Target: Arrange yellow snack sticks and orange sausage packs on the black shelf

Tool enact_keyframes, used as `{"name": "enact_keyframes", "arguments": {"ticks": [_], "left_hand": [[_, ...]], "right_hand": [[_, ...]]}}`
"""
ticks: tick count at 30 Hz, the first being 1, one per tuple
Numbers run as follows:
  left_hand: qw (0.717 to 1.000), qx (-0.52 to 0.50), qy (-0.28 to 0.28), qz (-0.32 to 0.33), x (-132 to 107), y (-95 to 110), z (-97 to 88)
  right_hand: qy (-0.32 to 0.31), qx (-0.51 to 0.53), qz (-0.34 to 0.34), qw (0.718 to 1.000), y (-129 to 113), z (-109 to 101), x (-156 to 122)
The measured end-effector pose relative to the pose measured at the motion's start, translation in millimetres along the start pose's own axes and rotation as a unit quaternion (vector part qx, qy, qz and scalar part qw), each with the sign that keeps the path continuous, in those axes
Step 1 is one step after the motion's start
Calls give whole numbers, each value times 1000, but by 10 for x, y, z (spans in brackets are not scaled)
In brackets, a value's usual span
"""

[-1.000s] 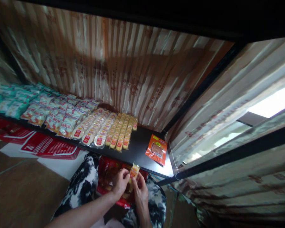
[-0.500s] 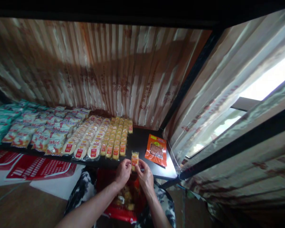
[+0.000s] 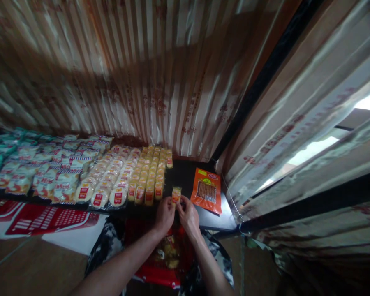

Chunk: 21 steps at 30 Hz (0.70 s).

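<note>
A small yellow packaged snack cake with a red and white label is held upright at the shelf's front edge. My left hand has its fingers closed at the cake's left side. On the other side, my right hand pinches the cake between thumb and fingers. Rows of matching snack cakes lie on the black shelf just left of my hands. Below my forearms, a red basket between my knees holds more yellow wrapped packs.
An orange pouch of sausage-like sticks lies right of my hands. Round white packaged cakes, white bags and green bags fill the shelf leftward. Red baskets sit below. A dark post rises at the shelf's corner.
My hands have lifted the snack cake slightly and brought it further over the shelf. My left hand has closed in on its side. The view has tilted down a little.
</note>
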<state>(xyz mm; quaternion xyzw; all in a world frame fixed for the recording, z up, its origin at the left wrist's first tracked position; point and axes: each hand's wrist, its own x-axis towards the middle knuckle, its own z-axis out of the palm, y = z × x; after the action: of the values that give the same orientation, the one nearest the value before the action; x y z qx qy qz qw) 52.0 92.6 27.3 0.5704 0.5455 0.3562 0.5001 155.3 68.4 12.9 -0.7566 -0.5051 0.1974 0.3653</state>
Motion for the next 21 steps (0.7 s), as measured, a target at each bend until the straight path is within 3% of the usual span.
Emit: {"name": "enact_keyframes", "arguments": {"ticks": [7, 13, 21], "left_hand": [[1000, 16, 10, 14, 175, 155, 51], [999, 6, 42, 12, 374, 140, 139], [998, -40, 50, -17, 530, 276, 158]], "right_hand": [[10, -35, -30, 999, -90, 69, 284], [-3, -59, -11, 998, -182, 123, 558], [-19, -102, 16, 994, -237, 178, 811]]}}
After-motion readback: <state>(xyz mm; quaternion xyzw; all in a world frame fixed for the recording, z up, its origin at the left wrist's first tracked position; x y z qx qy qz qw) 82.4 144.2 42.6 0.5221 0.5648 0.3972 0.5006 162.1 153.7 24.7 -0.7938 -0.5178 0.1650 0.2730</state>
